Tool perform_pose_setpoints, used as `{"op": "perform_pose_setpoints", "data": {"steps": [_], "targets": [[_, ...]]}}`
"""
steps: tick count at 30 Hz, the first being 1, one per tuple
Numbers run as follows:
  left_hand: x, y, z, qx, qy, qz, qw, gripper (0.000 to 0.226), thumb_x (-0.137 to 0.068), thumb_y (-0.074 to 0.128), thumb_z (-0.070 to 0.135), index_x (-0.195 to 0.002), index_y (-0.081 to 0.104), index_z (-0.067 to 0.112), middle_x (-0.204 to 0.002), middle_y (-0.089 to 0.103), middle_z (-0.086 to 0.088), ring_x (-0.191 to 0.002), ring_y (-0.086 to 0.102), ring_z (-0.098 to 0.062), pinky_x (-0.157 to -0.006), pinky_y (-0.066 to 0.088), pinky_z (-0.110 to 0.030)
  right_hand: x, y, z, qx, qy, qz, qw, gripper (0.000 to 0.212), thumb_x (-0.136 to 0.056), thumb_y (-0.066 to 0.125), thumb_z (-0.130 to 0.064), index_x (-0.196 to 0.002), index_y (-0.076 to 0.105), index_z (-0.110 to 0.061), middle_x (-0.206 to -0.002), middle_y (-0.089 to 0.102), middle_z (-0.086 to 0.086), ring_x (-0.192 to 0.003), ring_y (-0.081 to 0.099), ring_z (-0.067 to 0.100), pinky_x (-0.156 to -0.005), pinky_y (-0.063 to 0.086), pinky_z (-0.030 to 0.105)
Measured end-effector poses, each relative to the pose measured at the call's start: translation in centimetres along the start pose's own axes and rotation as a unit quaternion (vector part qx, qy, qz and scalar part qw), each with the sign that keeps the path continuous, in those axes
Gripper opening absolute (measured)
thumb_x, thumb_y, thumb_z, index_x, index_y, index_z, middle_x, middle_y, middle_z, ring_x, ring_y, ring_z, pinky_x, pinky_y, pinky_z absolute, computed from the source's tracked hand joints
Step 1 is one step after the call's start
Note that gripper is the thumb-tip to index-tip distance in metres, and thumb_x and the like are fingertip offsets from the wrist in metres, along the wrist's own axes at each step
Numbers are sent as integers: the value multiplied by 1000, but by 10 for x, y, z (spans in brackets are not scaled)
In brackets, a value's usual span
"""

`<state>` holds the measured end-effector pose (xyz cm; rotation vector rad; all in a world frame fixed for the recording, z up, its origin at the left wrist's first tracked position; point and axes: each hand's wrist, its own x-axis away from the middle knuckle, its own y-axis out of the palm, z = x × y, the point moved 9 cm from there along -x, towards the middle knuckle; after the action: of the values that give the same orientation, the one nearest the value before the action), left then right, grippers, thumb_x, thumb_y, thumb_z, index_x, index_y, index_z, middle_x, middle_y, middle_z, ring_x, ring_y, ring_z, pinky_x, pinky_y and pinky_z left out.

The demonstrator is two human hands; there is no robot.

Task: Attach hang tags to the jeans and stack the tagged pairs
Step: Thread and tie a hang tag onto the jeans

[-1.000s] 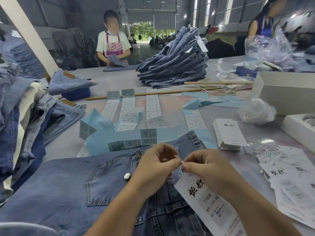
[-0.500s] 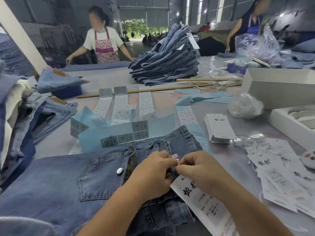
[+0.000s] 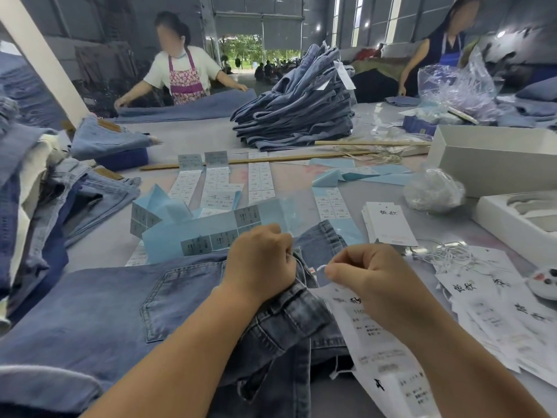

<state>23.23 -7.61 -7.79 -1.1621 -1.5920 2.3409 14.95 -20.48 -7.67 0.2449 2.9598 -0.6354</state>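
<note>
A pair of blue jeans (image 3: pixel 99 312) lies flat in front of me, back pocket up. My left hand (image 3: pixel 260 262) grips the waistband fabric near its right end, fingers curled round it. My right hand (image 3: pixel 366 276) pinches a thin white string (image 3: pixel 321 267) just right of the waistband. A long white hang tag (image 3: pixel 376 342) with black print hangs under that hand and lies across the jeans' edge. A tall stack of folded jeans (image 3: pixel 298 116) with tags stands at the far middle of the table.
Loose hang tags (image 3: pixel 494 309) and a bundle of white strings (image 3: pixel 449 251) lie at right, beside a small tag stack (image 3: pixel 388 221) and white boxes (image 3: pixel 494 167). Blue sticker sheets (image 3: pixel 199 230) lie ahead. Piled jeans (image 3: pixel 36 206) crowd the left. Two people work at the far side.
My hands have drawn apart: the right one has pulled the white string out to the right of the waistband. The left hand has closed over the waistband fabric.
</note>
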Motion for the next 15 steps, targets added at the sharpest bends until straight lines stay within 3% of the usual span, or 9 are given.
{"op": "perform_pose_setpoints", "data": {"steps": [3,7,12,15], "targets": [[-13,3,-20,-75,-47,-9,996,13,-76,55,8,-71,67,7,-71,58,-7,-62,53,-27,-57,44,-29,2,-3,-13,-8,-25,4,1000,23,-85,69,-17,-63,65,-9,-42,42,-12,-36,35,1,-39,30,13],[-14,15,-40,-143,-114,-49,982,17,-83,50,19,-85,65,12,-83,60,-6,-66,47,-24,-60,34,-28,-2,13,-4,12,11,-31,999,23,-86,70,-19,-65,67,-11,-46,51,-9,-40,44,3,-41,35,14],[0,34,-31,-102,-109,-89,985,14,-90,49,23,-101,56,18,-90,68,-4,-79,61,-27,-61,36,-31,-2,46,40,57,78,-39,995,26,-85,69,-18,-64,62,-5,-43,47,-9,-40,40,1,-44,34,16],[10,32,-32,6,-99,-121,988,8,-94,50,30,-91,51,23,-84,62,1,-80,53,-24,-67,34,-33,-4,48,50,89,70,-7,994,21,-85,67,-20,-68,65,-8,-47,53,-8,-42,44,0,-45,34,14]]}}
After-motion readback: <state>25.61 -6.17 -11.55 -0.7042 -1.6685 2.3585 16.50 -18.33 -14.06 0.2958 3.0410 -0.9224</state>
